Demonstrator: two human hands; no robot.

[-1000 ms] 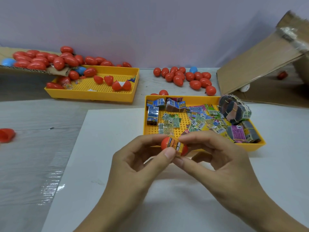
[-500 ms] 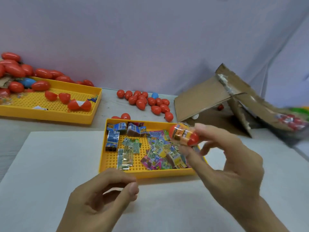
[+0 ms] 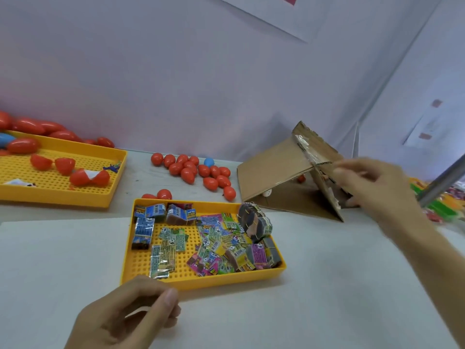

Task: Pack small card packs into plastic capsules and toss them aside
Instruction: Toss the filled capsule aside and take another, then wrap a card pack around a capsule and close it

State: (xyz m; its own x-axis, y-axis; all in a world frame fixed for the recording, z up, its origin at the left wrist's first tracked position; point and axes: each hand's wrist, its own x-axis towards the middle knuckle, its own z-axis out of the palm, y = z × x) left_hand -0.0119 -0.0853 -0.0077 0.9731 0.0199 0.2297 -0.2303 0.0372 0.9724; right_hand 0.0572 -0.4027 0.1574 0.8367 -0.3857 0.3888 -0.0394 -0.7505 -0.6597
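The right hand [image 3: 372, 187] is stretched out to the far right, over the edge of a tilted cardboard flap [image 3: 279, 170]; its fingers are spread and relaxed, and nothing is seen in it, though motion blur makes this less than certain. The left hand [image 3: 125, 316] is held low over the white sheet [image 3: 327, 285] on the tabletop [image 3: 141, 177], just in front of the near yellow tray [image 3: 201, 282], its fingers loosely curled toward the thumb with nothing seen between them. Card packs [image 3: 216, 243] are scattered across that tray, with a banded bundle [image 3: 254, 220] standing at its right end. Red capsules [image 3: 198, 170] are clustered on the tabletop behind it, a blue capsule [image 3: 208, 162] among them. More red capsule halves [image 3: 65, 165] are lying in the far yellow tray [image 3: 110, 195] at the left.
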